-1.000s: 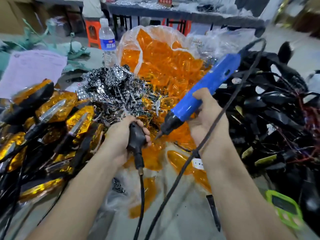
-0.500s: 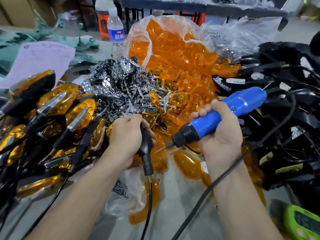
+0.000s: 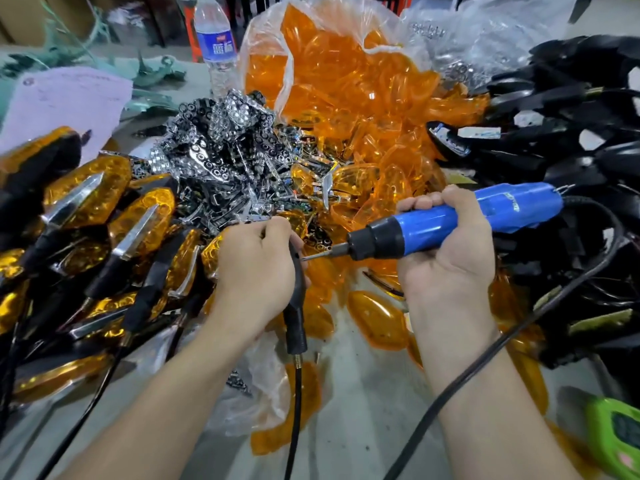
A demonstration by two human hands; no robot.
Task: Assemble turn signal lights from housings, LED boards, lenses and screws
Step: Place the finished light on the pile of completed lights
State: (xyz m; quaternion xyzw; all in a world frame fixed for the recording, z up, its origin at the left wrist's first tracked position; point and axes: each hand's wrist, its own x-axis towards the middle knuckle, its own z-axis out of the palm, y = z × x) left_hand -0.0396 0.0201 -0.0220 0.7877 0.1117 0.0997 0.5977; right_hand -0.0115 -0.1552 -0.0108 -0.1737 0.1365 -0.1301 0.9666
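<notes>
Your left hand (image 3: 256, 271) grips a black housing (image 3: 297, 306). Your right hand (image 3: 446, 268) clasps the blue screwdriver (image 3: 408, 233), its bit at the housing.

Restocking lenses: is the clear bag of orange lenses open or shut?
Open: the clear bag gapes, orange lenses spilling out.

The left hand (image 3: 254, 271) covers most of the black housing (image 3: 296, 306) it grips; only the stem and its wire show below the fingers. The right hand (image 3: 450, 258) hides the middle of the screwdriver (image 3: 398, 233). Near the bit's tip, a screw is too small to tell. The bottle (image 3: 216, 46) is cut at the top edge. The green device (image 3: 616, 434) is blurred and cut by the right edge. The writing on the pink paper (image 3: 65, 102) cannot be read
</notes>
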